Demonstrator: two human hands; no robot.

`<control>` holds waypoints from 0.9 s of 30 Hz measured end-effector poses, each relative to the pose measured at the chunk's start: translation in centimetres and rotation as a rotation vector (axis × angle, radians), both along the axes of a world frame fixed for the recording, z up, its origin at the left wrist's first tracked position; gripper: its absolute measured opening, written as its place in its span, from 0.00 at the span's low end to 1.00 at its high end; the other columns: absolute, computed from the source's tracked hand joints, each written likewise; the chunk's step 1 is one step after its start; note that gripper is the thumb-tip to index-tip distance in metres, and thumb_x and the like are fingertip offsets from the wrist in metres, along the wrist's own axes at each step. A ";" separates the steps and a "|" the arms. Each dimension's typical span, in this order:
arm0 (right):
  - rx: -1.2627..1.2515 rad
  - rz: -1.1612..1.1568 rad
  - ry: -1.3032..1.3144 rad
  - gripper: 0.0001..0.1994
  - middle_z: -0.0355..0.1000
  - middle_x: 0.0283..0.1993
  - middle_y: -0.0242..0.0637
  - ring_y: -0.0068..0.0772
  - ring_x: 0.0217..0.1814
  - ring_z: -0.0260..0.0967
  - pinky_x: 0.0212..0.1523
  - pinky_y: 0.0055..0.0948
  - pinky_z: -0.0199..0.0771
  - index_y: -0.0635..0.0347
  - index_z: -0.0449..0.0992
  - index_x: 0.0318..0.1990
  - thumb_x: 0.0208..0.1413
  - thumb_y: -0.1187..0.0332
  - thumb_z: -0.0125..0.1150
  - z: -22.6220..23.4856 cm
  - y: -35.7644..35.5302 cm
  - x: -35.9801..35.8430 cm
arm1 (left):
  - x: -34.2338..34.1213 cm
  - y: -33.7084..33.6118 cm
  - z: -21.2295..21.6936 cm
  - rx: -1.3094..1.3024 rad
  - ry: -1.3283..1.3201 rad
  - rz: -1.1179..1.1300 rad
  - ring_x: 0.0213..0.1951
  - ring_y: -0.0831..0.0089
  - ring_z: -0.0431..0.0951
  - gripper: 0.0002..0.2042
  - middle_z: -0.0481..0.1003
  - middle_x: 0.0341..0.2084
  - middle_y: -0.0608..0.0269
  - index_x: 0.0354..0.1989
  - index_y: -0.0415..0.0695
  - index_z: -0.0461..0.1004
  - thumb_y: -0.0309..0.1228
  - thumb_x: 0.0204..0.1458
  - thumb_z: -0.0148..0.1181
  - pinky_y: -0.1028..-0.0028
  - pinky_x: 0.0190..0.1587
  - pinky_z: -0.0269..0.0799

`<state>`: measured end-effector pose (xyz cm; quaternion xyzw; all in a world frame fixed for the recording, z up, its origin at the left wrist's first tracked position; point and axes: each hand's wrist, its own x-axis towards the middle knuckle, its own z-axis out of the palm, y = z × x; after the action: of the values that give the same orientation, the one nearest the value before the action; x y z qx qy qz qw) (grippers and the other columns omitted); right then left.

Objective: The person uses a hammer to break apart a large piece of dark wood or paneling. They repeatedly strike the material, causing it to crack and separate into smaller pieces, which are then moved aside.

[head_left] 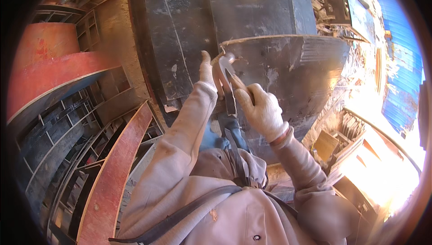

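Observation:
My right hand (261,112), in a pale work glove, is closed round the wooden handle of a claw hammer (227,67). The metal head is up at the left end of a dark board (292,71). My left hand (207,74), also gloved, is beside that end, its thumb stretched upward. Its other fingers are mostly hidden near the hammer head, so I cannot tell whether they grip the board's edge. The board has a pale, rough upper edge and a scuffed face. Whether the hammer touches a nail is too small to make out.
Large dark panels (180,24) lie beyond my hands. Curved red-faced forms (112,177) and ribbed frames (54,150) crowd the left side. Wood scraps and boxes (333,143) are at the right, near a blue corrugated wall (402,60). A dark strap (189,209) crosses my jacket.

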<state>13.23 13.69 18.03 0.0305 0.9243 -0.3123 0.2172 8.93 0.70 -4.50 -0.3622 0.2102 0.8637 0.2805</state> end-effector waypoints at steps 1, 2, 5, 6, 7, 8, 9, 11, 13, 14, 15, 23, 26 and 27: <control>-0.036 -0.018 0.087 0.18 0.77 0.28 0.52 0.51 0.31 0.80 0.35 0.41 0.77 0.65 0.76 0.43 0.64 0.55 0.65 0.2 0.0 0.0 | -0.3 0.1 -0.1 -0.015 0.035 0.000 0.48 0.57 0.81 0.49 0.82 0.47 0.51 0.59 0.37 0.74 0.74 0.60 0.29 0.63 0.54 0.76; -0.119 -0.030 0.185 0.16 0.76 0.27 0.47 0.36 0.28 0.78 0.34 0.36 0.77 0.63 0.75 0.44 0.62 0.59 0.69 -1.0 0.7 -0.3 | -1.1 -0.1 -0.5 -0.035 0.079 0.008 0.49 0.60 0.80 0.48 0.82 0.47 0.53 0.59 0.36 0.75 0.73 0.61 0.31 0.66 0.54 0.74; -0.323 -0.255 -0.471 0.14 0.76 0.28 0.51 0.41 0.26 0.78 0.30 0.42 0.77 0.63 0.75 0.44 0.61 0.61 0.67 -0.9 0.7 -2.9 | -0.8 -1.1 -3.4 0.311 0.129 0.005 0.52 0.61 0.77 0.43 0.78 0.49 0.53 0.57 0.33 0.73 0.69 0.64 0.38 0.65 0.60 0.71; -0.194 -0.173 -0.267 0.14 0.76 0.28 0.52 0.47 0.27 0.78 0.29 0.46 0.76 0.62 0.74 0.44 0.61 0.60 0.66 -2.3 0.6 -2.9 | -0.4 -1.0 -4.1 0.311 0.126 0.019 0.52 0.61 0.77 0.44 0.78 0.50 0.53 0.56 0.33 0.73 0.70 0.63 0.36 0.65 0.61 0.70; -0.061 -0.092 -0.053 0.14 0.77 0.28 0.54 0.54 0.27 0.78 0.28 0.49 0.76 0.61 0.73 0.43 0.62 0.59 0.65 -4.1 0.5 -2.8 | -0.6 -0.5 -3.8 0.317 0.130 0.029 0.52 0.61 0.76 0.46 0.78 0.50 0.53 0.55 0.33 0.74 0.72 0.62 0.35 0.66 0.63 0.69; 0.070 -0.009 0.161 0.15 0.77 0.28 0.55 0.60 0.28 0.77 0.27 0.52 0.75 0.61 0.72 0.43 0.62 0.59 0.65 -5.6 0.5 -2.9 | -0.6 0.0 -3.5 0.255 0.083 0.026 0.53 0.61 0.76 0.46 0.78 0.51 0.54 0.54 0.34 0.75 0.73 0.61 0.36 0.64 0.63 0.68; 0.095 0.058 0.179 0.14 0.77 0.28 0.55 0.60 0.28 0.77 0.27 0.53 0.75 0.60 0.71 0.43 0.63 0.59 0.63 -6.0 -0.2 -3.7 | -0.7 -0.1 -3.5 0.194 0.064 0.040 0.54 0.61 0.75 0.46 0.77 0.52 0.54 0.55 0.34 0.75 0.73 0.61 0.36 0.63 0.64 0.68; 0.164 0.166 0.208 0.13 0.77 0.27 0.54 0.61 0.28 0.77 0.27 0.55 0.75 0.59 0.70 0.43 0.64 0.59 0.60 -6.1 -1.7 -4.5 | -0.4 0.4 -3.3 0.092 0.015 0.040 0.56 0.61 0.75 0.45 0.77 0.53 0.55 0.56 0.35 0.74 0.72 0.61 0.38 0.60 0.64 0.68; 0.318 0.314 0.205 0.10 0.78 0.28 0.51 0.57 0.29 0.79 0.29 0.54 0.79 0.59 0.70 0.42 0.65 0.62 0.56 -6.7 -2.7 -5.3 | -0.6 0.8 -2.0 0.136 -0.001 0.113 0.61 0.60 0.72 0.41 0.76 0.54 0.57 0.58 0.40 0.73 0.70 0.62 0.41 0.60 0.68 0.65; 0.360 0.361 0.183 0.09 0.79 0.29 0.50 0.56 0.29 0.80 0.29 0.54 0.79 0.59 0.70 0.41 0.66 0.63 0.55 -7.5 -2.6 -5.5 | -0.5 1.3 -1.0 0.105 -0.012 0.148 0.62 0.59 0.71 0.40 0.75 0.55 0.57 0.58 0.42 0.73 0.70 0.62 0.42 0.60 0.68 0.64; 0.394 0.418 0.162 0.08 0.79 0.29 0.49 0.55 0.29 0.80 0.30 0.54 0.80 0.59 0.70 0.41 0.66 0.63 0.55 -8.2 -2.5 -5.6 | -0.5 1.5 -0.4 0.068 -0.024 0.193 0.63 0.59 0.71 0.38 0.75 0.55 0.58 0.58 0.43 0.72 0.70 0.62 0.43 0.60 0.69 0.63; 0.526 0.434 0.140 0.08 0.79 0.29 0.49 0.57 0.28 0.80 0.28 0.56 0.77 0.56 0.69 0.40 0.66 0.62 0.55 -11.3 10.7 -0.5 | -0.8 1.0 -0.6 0.279 0.026 0.195 0.50 0.56 0.80 0.43 0.82 0.42 0.52 0.47 0.35 0.78 0.71 0.62 0.41 0.63 0.62 0.71; 0.471 0.351 0.190 0.09 0.76 0.23 0.45 0.55 0.21 0.76 0.24 0.57 0.74 0.54 0.69 0.37 0.66 0.60 0.57 -10.2 7.6 1.3 | -0.7 1.0 -3.4 0.267 0.018 0.233 0.52 0.55 0.80 0.45 0.81 0.46 0.48 0.50 0.34 0.77 0.73 0.60 0.39 0.60 0.59 0.74; 0.389 0.322 0.197 0.09 0.76 0.22 0.45 0.55 0.21 0.76 0.24 0.56 0.74 0.54 0.69 0.37 0.67 0.61 0.56 -9.3 5.4 1.3 | -0.1 1.7 -3.9 0.275 0.007 0.222 0.52 0.55 0.80 0.46 0.81 0.47 0.46 0.51 0.34 0.77 0.73 0.60 0.38 0.58 0.58 0.75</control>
<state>14.48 19.11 8.71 -0.1061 0.9766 -0.0916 0.1633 8.87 2.35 -8.41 -0.3383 0.0497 0.9112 0.2296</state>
